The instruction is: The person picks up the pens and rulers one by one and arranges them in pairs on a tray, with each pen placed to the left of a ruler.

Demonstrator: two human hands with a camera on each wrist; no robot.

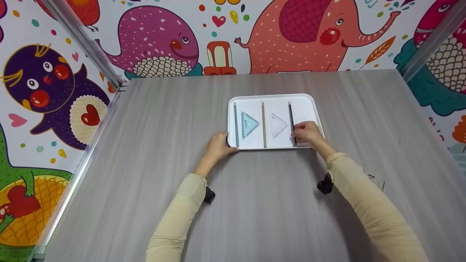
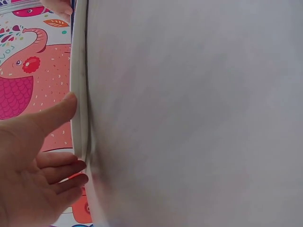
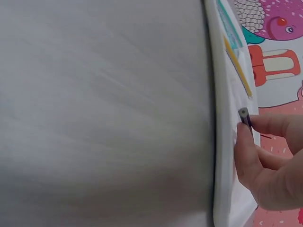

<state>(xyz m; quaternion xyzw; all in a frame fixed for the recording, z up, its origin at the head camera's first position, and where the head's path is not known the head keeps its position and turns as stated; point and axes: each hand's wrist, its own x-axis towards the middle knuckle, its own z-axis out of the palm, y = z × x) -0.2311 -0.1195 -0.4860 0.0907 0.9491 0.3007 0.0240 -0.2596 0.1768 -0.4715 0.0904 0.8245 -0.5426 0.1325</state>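
Observation:
A white tray (image 1: 306,105) lies on the table. My left hand (image 1: 217,147) holds its front left corner, thumb at the front rim and fingers along the side. Near the tray's right end, my right hand (image 1: 308,134) pinches a black pencil (image 1: 291,118) close to its near end; in the right wrist view the pencil's end (image 3: 244,113) sticks out between thumb and forefinger. Left of it are a clear set square (image 1: 279,126), a yellow pencil (image 1: 264,123), a teal set square (image 1: 250,124) and a dark greenish pencil (image 1: 236,125), laid out side by side.
The grey wood-grain table (image 1: 174,116) surrounds the tray. A small printed piece (image 1: 379,182) shows partly from behind the right sleeve. Walls with cartoon animals (image 1: 302,40) stand at the back and sides, with metal posts (image 1: 87,43) at the corners.

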